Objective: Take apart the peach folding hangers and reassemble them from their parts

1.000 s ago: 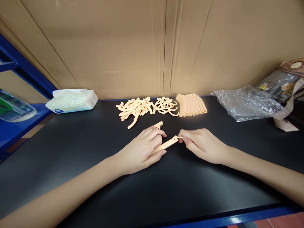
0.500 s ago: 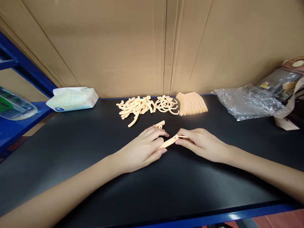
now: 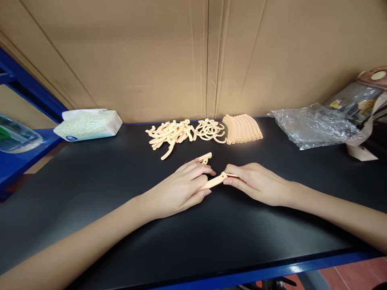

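My left hand [image 3: 183, 187] is closed around a peach plastic hanger arm [image 3: 214, 182], a long curved strip with a small hole at its right end. At that end, my right hand [image 3: 258, 183] pinches a thin peach plastic piece [image 3: 232, 175] between thumb and forefinger, against the tip of the arm. Whether the two are joined cannot be made out. Another peach piece [image 3: 206, 157] with a small hole shows just beyond my left fingers, partly covered by that hand. Both hands rest low over the black table [image 3: 211, 237].
Along the back lie a jumbled pile of curved peach strips [image 3: 172, 135], a heap of hooks [image 3: 210, 129] and a neat row of curved arms [image 3: 243, 128]. A tissue pack [image 3: 89, 125] stands at left; a crumpled clear plastic bag [image 3: 316, 127] lies at right. Cardboard [image 3: 145, 60] walls the back.
The view has shifted a little, so the background sits slightly further left and higher. Both hands keep nearly the same grip, with the hanger arm and thin piece still meeting between them.
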Demonstrator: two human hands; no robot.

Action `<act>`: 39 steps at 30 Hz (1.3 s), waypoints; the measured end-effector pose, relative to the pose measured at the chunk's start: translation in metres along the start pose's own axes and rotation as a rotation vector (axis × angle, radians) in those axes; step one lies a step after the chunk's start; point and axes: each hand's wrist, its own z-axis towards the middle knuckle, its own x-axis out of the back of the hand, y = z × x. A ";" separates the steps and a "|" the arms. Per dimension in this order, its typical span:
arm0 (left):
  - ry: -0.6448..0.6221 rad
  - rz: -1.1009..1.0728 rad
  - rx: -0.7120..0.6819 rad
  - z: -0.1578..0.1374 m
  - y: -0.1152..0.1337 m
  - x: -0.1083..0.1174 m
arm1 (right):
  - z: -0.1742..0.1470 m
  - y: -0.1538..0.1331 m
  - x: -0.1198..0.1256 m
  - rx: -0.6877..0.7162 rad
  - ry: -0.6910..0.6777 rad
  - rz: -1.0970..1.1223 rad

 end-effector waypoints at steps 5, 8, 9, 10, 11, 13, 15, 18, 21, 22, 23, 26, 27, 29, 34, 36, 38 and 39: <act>-0.014 -0.004 0.000 0.001 0.001 0.002 | -0.002 0.003 -0.004 0.043 0.031 -0.192; -0.014 -0.014 -0.002 0.001 0.002 0.003 | -0.002 0.004 -0.006 0.089 0.070 -0.286; -0.014 -0.018 -0.002 0.001 0.002 0.003 | -0.002 0.004 -0.006 0.102 0.084 -0.317; -0.015 -0.023 0.000 0.001 0.002 0.003 | -0.002 0.004 -0.006 0.114 0.098 -0.345; -0.016 -0.026 0.000 0.001 0.002 0.003 | -0.002 0.004 -0.006 0.124 0.110 -0.370; -0.018 -0.029 0.001 0.001 0.002 0.003 | -0.003 0.004 -0.006 0.143 0.132 -0.414; -0.015 -0.030 -0.003 0.000 0.002 0.003 | -0.003 0.003 -0.006 0.168 0.152 -0.461; -0.008 -0.032 -0.008 0.000 0.002 0.003 | -0.004 0.003 -0.007 0.197 0.176 -0.517; -0.003 -0.033 -0.022 0.001 0.002 0.003 | -0.004 0.004 -0.007 0.213 0.204 -0.551; -0.002 -0.032 -0.026 0.001 0.002 0.004 | -0.003 0.004 -0.007 0.225 0.217 -0.570; -0.002 -0.032 -0.030 0.002 0.002 0.004 | -0.003 0.004 -0.007 0.240 0.229 -0.593; -0.005 -0.032 -0.036 0.002 0.001 0.005 | -0.003 0.004 -0.005 0.297 0.271 -0.680; -0.008 -0.033 -0.036 0.002 0.001 0.005 | -0.004 0.003 -0.004 0.312 0.283 -0.707; -0.016 -0.036 -0.032 0.002 0.001 0.006 | -0.004 0.002 -0.003 0.329 0.297 -0.741; -0.025 -0.053 -0.029 0.002 0.002 0.006 | -0.003 0.002 -0.003 0.361 0.305 -0.673; -0.038 -0.058 -0.034 0.001 0.003 0.005 | -0.003 0.003 -0.003 0.396 0.309 -0.613; -0.039 -0.067 -0.038 0.001 0.004 0.005 | -0.003 0.003 -0.002 0.430 0.303 -0.550; -0.032 -0.077 -0.031 0.000 0.004 0.005 | -0.003 0.002 -0.002 0.442 0.297 -0.521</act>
